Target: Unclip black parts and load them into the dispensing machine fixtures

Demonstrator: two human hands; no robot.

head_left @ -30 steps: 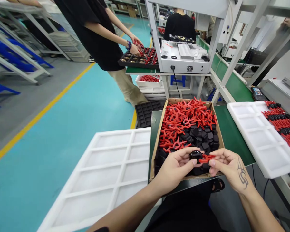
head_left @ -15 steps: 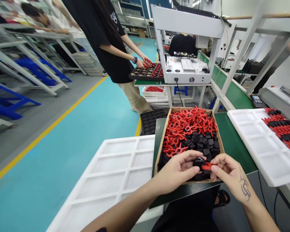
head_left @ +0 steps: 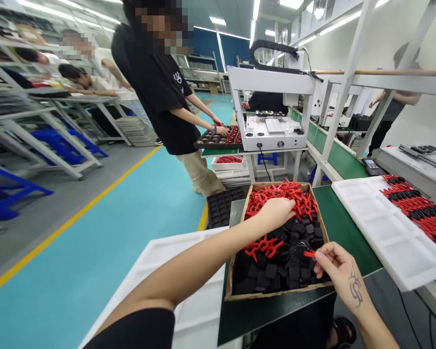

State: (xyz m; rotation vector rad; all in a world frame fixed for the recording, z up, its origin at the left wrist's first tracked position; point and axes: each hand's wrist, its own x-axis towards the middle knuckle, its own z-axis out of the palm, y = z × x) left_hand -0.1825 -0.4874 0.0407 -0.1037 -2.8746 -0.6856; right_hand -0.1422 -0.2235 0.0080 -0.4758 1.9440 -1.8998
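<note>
My right hand (head_left: 336, 264) is closed, pinching a red plastic piece (head_left: 309, 253) at the front right of a cardboard box (head_left: 276, 293). A round, shiny black part (head_left: 301, 249) sits at the red piece's far end and looks joined to it. My left hand (head_left: 279, 212) reaches over the heap of red forked pieces (head_left: 305, 201) in the back of the box, touching it. Its fingers curl down and are mostly hidden, so I cannot tell whether they grip a piece. Black square-looking pieces (head_left: 271, 271) fill the front, with several red forked pieces (head_left: 265, 246) on top.
To the right, a white divided tray (head_left: 378, 218) lies beside rows of red and black pieces (head_left: 417, 208). Another white tray (head_left: 189, 261) is at the left. A person (head_left: 156, 97) stands beyond at a black tray (head_left: 212, 139), next to a white machine (head_left: 272, 80).
My left hand has let go of the black part and moved away from me to the red heap. My right hand still pinches the red piece. The view has tilted up.
</note>
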